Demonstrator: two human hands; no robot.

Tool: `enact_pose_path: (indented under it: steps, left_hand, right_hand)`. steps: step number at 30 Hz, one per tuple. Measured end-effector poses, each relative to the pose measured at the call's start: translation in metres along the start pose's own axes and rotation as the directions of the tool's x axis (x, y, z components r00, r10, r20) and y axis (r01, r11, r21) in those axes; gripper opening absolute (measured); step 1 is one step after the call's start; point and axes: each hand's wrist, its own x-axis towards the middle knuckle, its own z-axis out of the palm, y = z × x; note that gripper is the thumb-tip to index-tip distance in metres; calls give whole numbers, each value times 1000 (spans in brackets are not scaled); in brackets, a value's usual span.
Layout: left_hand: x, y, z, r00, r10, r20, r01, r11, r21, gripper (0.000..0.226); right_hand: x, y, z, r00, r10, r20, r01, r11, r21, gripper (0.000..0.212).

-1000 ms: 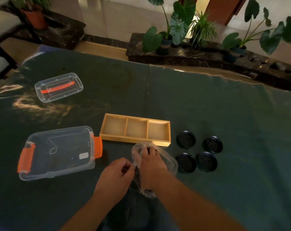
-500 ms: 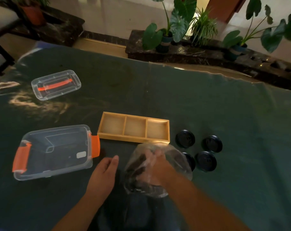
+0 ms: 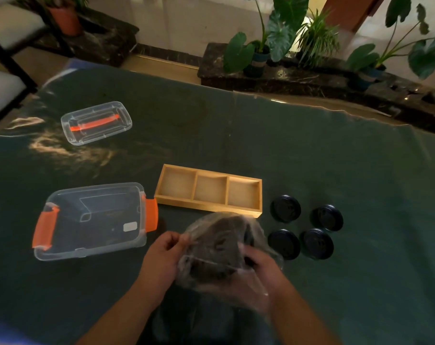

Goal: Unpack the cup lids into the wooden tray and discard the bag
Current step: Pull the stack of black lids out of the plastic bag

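A crumpled clear plastic bag [image 3: 219,247] is held between both hands just in front of the wooden tray [image 3: 207,209]. My left hand [image 3: 161,257] pinches the bag's left edge. My right hand [image 3: 261,267] grips its right side, partly covered by the film. The tray has three compartments with nothing in them. Several black cup lids [image 3: 285,208] lie on the cloth to the right of the tray, in two rows. Whether anything is inside the bag I cannot tell.
A clear plastic box with orange latches [image 3: 92,220] stands left of the tray. Its clear lid with an orange handle [image 3: 96,122] lies further back left. The table carries a dark green cloth [image 3: 336,158]. Potted plants [image 3: 261,46] line a ledge beyond the far edge.
My left hand, which lay flat on the cloth half a second ago, has come back to pinch the bag's left edge. The bag has been lifted and spread wider between both hands.
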Motion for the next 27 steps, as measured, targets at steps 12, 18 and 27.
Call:
enact_pose_path:
  steps: [12,18,27]
  left_hand:
    - [-14,-5,-11,952,236,-196,-112,862,495,19]
    - [-12,1,-15,940,312,-137,-183,801,570,8]
    - [-37,29,-5,770,628,-112,-485,691,535,54]
  right_hand:
    - [-34,-58,12,965,-235,118,252,955,-154,75]
    - [-56,-95,49,810,-568,-145,271,583,-766,89]
    - [-7,-40,56,569,-801,-186,-155,117,-981,98]
